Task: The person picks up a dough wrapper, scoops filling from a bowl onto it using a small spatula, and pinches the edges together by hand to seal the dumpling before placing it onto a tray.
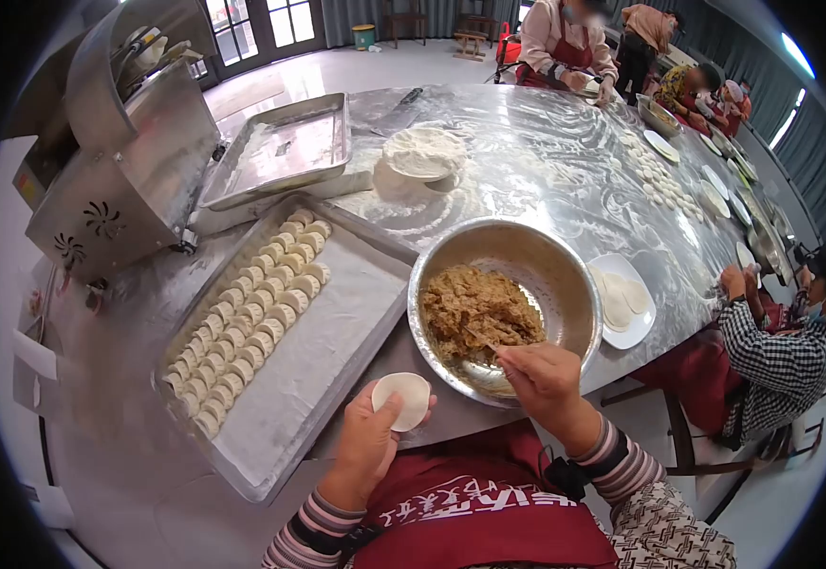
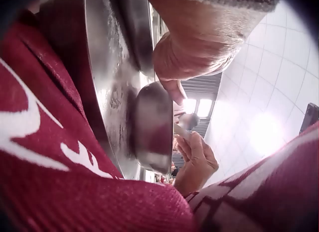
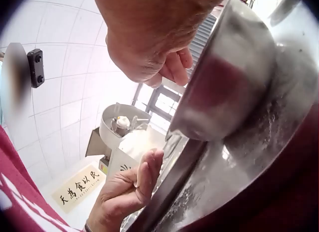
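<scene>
My left hand [image 1: 365, 444] holds a round dumpling wrapper [image 1: 407, 394], with the thumb over its near edge and the fingers beneath. It is between the tray and a steel bowl [image 1: 572, 284]. Brown minced filling [image 1: 474, 308] lies heaped in the bowl's left part. Over the bowl's near rim, my right hand [image 1: 547, 379] pinches a thin pale stick [image 2: 182, 132], its tip at the filling in the head view. The right wrist view shows the right hand's fingers curled beside the bowl; the stick is mostly hidden there.
A metal tray [image 1: 337, 370] on the left carries rows of shaped dumplings [image 1: 261, 303]. Right of the bowl, a white plate [image 1: 633, 327] holds more wrappers [image 1: 617, 296]. Behind are a flour heap [image 1: 424, 152], another tray [image 1: 285, 152] and a steel machine [image 1: 138, 161]. Other people work around the table.
</scene>
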